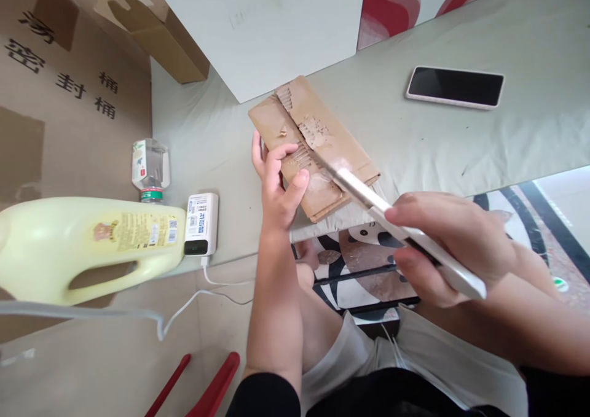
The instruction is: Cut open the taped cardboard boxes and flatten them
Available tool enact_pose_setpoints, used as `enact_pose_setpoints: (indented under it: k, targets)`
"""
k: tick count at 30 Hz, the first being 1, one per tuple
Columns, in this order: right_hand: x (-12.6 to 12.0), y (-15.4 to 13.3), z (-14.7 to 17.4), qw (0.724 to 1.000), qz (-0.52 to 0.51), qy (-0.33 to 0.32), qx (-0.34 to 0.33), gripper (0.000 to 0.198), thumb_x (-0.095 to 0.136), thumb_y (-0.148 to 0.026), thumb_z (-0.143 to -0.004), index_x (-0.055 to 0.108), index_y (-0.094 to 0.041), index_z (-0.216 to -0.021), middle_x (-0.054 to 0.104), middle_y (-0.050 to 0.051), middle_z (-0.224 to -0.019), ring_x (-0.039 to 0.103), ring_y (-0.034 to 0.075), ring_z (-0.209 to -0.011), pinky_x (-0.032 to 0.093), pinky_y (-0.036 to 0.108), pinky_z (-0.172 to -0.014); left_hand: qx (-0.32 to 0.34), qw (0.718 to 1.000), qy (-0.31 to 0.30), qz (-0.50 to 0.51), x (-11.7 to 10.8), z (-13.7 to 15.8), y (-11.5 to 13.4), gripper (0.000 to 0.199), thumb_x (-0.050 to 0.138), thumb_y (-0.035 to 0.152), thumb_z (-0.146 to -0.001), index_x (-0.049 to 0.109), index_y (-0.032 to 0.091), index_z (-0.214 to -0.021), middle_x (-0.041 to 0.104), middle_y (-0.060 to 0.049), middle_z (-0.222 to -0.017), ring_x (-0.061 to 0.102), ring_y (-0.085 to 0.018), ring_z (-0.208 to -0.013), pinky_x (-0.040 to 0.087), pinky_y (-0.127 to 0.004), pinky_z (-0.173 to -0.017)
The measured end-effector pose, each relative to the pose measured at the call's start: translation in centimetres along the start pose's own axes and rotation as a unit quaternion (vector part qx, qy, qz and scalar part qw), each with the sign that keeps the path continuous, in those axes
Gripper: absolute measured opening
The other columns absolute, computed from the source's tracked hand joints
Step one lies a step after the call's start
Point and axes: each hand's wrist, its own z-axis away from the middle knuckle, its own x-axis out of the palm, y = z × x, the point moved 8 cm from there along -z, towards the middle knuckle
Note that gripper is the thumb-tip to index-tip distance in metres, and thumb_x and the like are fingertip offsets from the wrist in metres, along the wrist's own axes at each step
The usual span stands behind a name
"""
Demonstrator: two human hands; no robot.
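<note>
A small brown cardboard box (343,137) lies tilted at the near edge of the covered surface. Its top is torn along the middle seam, baring the corrugated layer. My left hand (281,187) grips the box's left side, thumb and a finger pressing on the top. In my right hand (454,242) is a white-handled utility knife (375,202), fingers wrapped round the handle. The blade reaches up to the left, and its tip is at the seam, close to my left fingers. How deep the tip sits I cannot tell.
A phone (456,88) lies at the right, a white box (276,24) behind. To the left are a power bank (201,223) with a white cable (207,276), a clear bottle (150,168), a large yellow jug (101,239) and a big carton (78,134).
</note>
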Motion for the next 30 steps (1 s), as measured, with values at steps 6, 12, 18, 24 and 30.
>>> enact_pose_setpoints:
  k: [6, 12, 18, 24, 30]
  targets:
    - [0.4, -1.0, 0.5, 0.990, 0.066, -0.038, -0.117, 0.024, 0.052, -0.006, -0.074, 0.061, -0.022, -0.090, 0.053, -0.002, -0.056, 0.044, 0.011, -0.046, 0.039, 0.028, -0.043, 0.010, 1.000, -0.005, 0.021, 0.0, -0.1, 0.0, 0.052, 0.065, 0.067, -0.083, 0.065, 0.028, -0.118, 0.017, -0.002, -0.169, 0.020, -0.033, -0.158, 0.027, -0.044, -0.129]
    - [0.9, -0.9, 1.0, 0.988, 0.110, -0.009, -0.108, 0.023, 0.051, -0.004, -0.072, 0.058, -0.021, -0.086, 0.049, -0.004, -0.053, 0.043, 0.011, -0.044, 0.039, 0.028, -0.042, 0.025, 0.999, 0.004, 0.029, 0.0, 0.0, -0.1, 0.047, 0.066, 0.063, -0.084, 0.066, 0.030, -0.117, 0.022, -0.002, -0.168, 0.027, -0.032, -0.156, 0.030, -0.042, -0.128]
    - [1.4, -0.8, 0.9, 0.990, 0.114, 0.009, -0.084, 0.022, 0.051, -0.005, -0.071, 0.057, -0.022, -0.085, 0.052, -0.004, -0.053, 0.046, 0.012, -0.043, 0.039, 0.029, -0.042, 0.024, 0.999, 0.014, 0.038, 0.1, 0.0, -0.2, 0.045, 0.067, 0.060, -0.085, 0.066, 0.029, -0.117, 0.022, -0.003, -0.167, 0.028, -0.033, -0.156, 0.029, -0.045, -0.128]
    - [1.9, -0.5, 0.7, 0.991, 0.123, 0.006, -0.043, 0.023, 0.051, -0.005, -0.070, 0.055, -0.022, -0.085, 0.055, -0.004, -0.055, 0.044, 0.010, -0.044, 0.040, 0.027, -0.042, 0.020, 0.999, 0.008, 0.035, 0.1, 0.0, -0.1, 0.044, 0.067, 0.058, -0.085, 0.066, 0.029, -0.118, 0.024, -0.003, -0.167, 0.027, -0.031, -0.156, 0.029, -0.043, -0.128]
    - [0.7, -0.5, 1.1, 0.997, 0.073, 0.034, -0.005, 0.021, 0.049, -0.008, -0.077, 0.059, -0.022, -0.088, 0.056, -0.003, -0.057, 0.045, 0.010, -0.045, 0.041, 0.026, -0.045, 0.013, 0.999, 0.011, 0.034, 0.0, 0.0, -0.2, 0.046, 0.066, 0.062, -0.085, 0.067, 0.030, -0.117, 0.025, -0.003, -0.165, 0.024, -0.031, -0.157, 0.027, -0.044, -0.129]
